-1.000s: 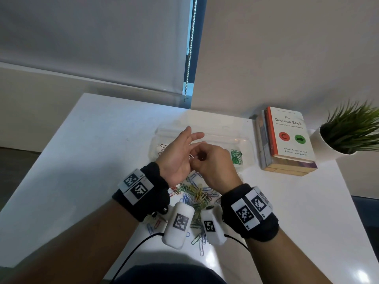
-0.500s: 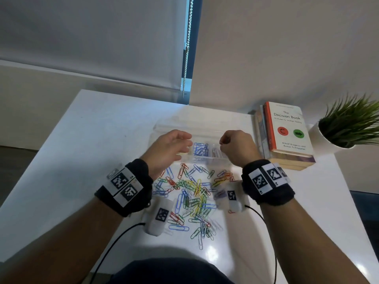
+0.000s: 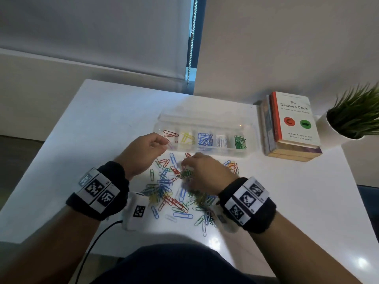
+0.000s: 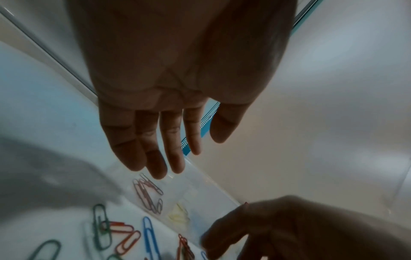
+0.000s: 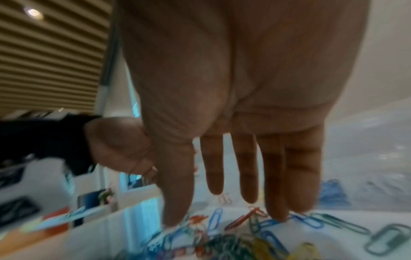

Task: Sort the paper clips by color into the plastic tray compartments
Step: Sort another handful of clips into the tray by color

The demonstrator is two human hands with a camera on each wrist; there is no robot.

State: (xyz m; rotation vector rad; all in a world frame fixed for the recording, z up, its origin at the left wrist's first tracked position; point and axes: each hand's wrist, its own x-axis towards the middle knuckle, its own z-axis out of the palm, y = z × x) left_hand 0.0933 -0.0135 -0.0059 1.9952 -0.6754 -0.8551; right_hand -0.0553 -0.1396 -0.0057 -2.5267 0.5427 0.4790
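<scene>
From the head camera the left hand [image 3: 143, 154] hangs just beside the left end of the clear tray [image 3: 249, 140], fingers looking loosely curled; the left wrist camera shows them nearly straight and holding nothing, above the red clips [image 4: 147, 194] in the end compartment. The right hand [image 3: 205, 174] is down on the loose pile of clips [image 3: 170, 191] near the tray's front wall. The right wrist camera (blurred) shows its fingers [image 5: 275, 184] spread and reaching down, tips touching the pile, with no clip gripped that I can make out.

The tray's compartments hold red, yellow [image 3: 187, 137], blue [image 3: 204, 138], white [image 3: 221, 142] and green [image 3: 239, 142] clips from left to right. The books [image 3: 291, 128] lie just beside the tray's right end and a potted plant [image 3: 352, 117] beyond them. To the left of the tray and pile the white table [image 3: 98, 128] is bare to its edge.
</scene>
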